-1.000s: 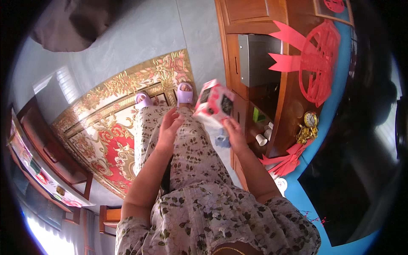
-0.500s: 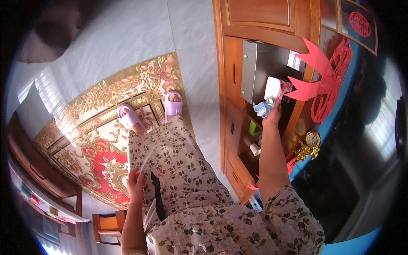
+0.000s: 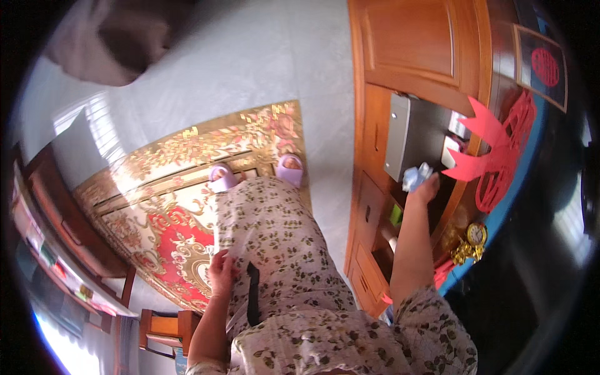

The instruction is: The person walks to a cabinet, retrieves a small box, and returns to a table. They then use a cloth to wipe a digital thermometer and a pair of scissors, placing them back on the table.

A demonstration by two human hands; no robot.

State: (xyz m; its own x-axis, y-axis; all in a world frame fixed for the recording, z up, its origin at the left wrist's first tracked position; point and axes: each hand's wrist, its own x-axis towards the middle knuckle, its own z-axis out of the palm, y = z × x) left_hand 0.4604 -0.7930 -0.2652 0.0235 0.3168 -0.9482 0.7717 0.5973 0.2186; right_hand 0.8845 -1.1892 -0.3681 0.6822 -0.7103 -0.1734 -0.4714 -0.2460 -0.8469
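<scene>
Where the wooden cabinet (image 3: 409,40) opens into a dark compartment, we find the right hand (image 3: 426,189) at the opening, its fingers clamped on a crumpled light-blue and white wad (image 3: 414,178). We place the wad just beside the lower end of a grey metal case (image 3: 398,134); room at this opening is narrow, bounded by the case and the pointed tails of a red paper cutout (image 3: 469,165). The left hand (image 3: 222,272) hangs beside the floral garment (image 3: 284,228), fingers loosely curled and slightly apart. Between patterned rug (image 3: 181,228) and cabinet we note a clear strip of grey floor (image 3: 328,156).

We cannot make out the compartment's depth. A white item (image 3: 450,150) inside is partly covered by a paper tail. The right fingertips are hidden; a brown draped object (image 3: 119,44) is cut off at upper left.
</scene>
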